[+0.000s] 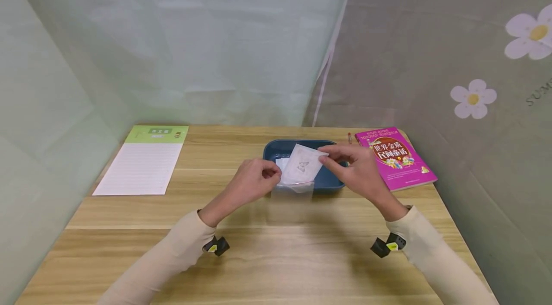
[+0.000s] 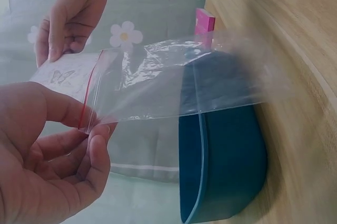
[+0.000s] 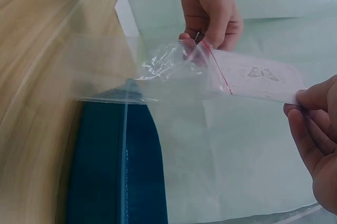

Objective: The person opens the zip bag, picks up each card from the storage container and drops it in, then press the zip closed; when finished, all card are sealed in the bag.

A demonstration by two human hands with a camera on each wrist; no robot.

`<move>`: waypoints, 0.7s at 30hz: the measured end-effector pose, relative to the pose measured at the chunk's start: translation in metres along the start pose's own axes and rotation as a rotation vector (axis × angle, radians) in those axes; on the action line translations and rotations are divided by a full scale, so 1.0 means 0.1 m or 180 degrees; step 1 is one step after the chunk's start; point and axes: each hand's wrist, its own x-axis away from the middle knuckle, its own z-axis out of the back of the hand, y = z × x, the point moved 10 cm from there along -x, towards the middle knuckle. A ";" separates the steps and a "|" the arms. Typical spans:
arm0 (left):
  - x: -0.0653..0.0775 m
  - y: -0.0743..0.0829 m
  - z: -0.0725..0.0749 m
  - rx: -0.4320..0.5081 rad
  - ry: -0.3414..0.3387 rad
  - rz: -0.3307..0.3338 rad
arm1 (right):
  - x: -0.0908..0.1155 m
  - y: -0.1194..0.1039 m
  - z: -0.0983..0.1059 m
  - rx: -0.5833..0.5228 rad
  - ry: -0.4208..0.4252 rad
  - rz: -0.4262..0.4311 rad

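Note:
My left hand (image 1: 254,180) pinches the edge of a clear zip bag (image 2: 152,87) at its red-lined mouth. My right hand (image 1: 355,168) holds a white paper packet (image 1: 302,166) with a grey butterfly print by one corner, between thumb and fingers. In the right wrist view the packet's far end reaches the bag's red line, and the rest sticks out towards my right hand. The bag hangs flat below the packet, in front of a dark blue bin (image 1: 329,181). Both are held up over the bin's near side.
Something white (image 1: 281,163) shows in the bin behind the packet. A lined writing pad (image 1: 140,166) with a green header lies at the left. To the right lies a pink book (image 1: 396,159), with a small red-tipped item (image 1: 350,138) beside it. Fabric walls (image 1: 241,56) enclose the wooden table (image 1: 172,242).

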 end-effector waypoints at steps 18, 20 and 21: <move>-0.02 0.07 0.03 0.0068 0.0098 -0.0010 | 0.08 0.08 -0.28 0.0048 -0.0440 -0.0079; -0.02 0.08 0.04 0.0069 0.0118 -0.0020 | 0.10 0.08 -0.31 0.0060 -0.0461 -0.0073; -0.02 0.09 0.04 0.0076 0.0127 -0.0027 | 0.10 0.08 -0.31 0.0075 -0.0461 -0.0069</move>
